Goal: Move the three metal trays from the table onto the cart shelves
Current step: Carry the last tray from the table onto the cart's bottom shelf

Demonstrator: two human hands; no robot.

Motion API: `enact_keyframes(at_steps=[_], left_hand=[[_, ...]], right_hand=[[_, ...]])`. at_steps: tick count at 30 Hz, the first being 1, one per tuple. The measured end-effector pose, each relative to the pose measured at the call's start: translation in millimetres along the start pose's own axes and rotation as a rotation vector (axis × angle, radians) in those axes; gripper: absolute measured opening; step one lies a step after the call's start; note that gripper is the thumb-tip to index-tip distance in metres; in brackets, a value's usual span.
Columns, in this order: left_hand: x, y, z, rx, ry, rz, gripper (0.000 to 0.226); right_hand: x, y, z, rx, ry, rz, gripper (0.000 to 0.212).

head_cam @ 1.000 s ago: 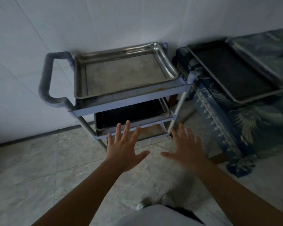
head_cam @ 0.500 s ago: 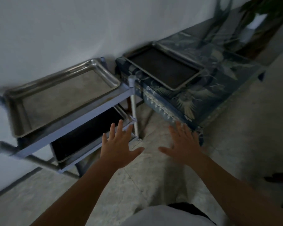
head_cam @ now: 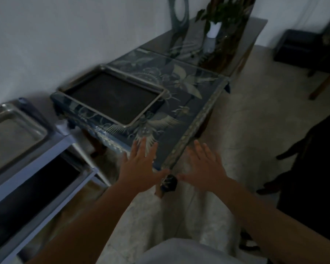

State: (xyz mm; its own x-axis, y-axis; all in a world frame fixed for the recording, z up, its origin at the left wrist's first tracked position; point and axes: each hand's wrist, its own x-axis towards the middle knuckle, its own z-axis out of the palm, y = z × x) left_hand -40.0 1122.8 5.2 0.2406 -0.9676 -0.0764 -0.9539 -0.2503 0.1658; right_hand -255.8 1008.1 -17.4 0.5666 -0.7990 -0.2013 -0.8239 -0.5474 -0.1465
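Note:
One metal tray (head_cam: 112,97) with a dark inside lies on the table (head_cam: 181,92), which wears a blue bird-patterned cloth. At the left stands the grey cart (head_cam: 51,149); a shiny metal tray (head_cam: 10,134) rests on its top shelf and a dark tray (head_cam: 31,189) sits on the shelf below. My left hand (head_cam: 141,168) hovers open over the table's near corner, fingers spread. My right hand (head_cam: 206,166) is open too, just right of that corner, above the floor. Neither hand touches a tray.
A white vase with a green plant (head_cam: 215,25) and a grey ring-shaped ornament (head_cam: 179,14) stand at the table's far end. A dark box (head_cam: 301,46) sits by the far wall. A dark shape (head_cam: 312,168) fills the right side. Pale tiled floor (head_cam: 246,115) lies beyond.
My view has swung right from the cart to the table. Both open hands have moved with it, from in front of the cart shelves to the table's near corner.

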Motion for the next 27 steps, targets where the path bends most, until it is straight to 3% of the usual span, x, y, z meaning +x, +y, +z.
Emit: enact_keyframes(at_steps=[9, 22, 27], left_hand=[[87.7, 39.2, 10.7, 0.02, -0.039, -0.066, 0.107], [219.8, -17.4, 14.8, -0.062, -0.054, -0.355, 0.109], [239.1, -52.7, 14.8, -0.134, -0.048, -0.589, 0.098]], right_hand=[[81.9, 69.7, -32.9, -0.045, -0.02, -0.162, 0.126], [264.6, 86.0, -51.1, -0.129, -0.173, -0.289, 0.119], [329.3, 63.4, -69.1, -0.182, -0.221, -0.401, 0.118]])
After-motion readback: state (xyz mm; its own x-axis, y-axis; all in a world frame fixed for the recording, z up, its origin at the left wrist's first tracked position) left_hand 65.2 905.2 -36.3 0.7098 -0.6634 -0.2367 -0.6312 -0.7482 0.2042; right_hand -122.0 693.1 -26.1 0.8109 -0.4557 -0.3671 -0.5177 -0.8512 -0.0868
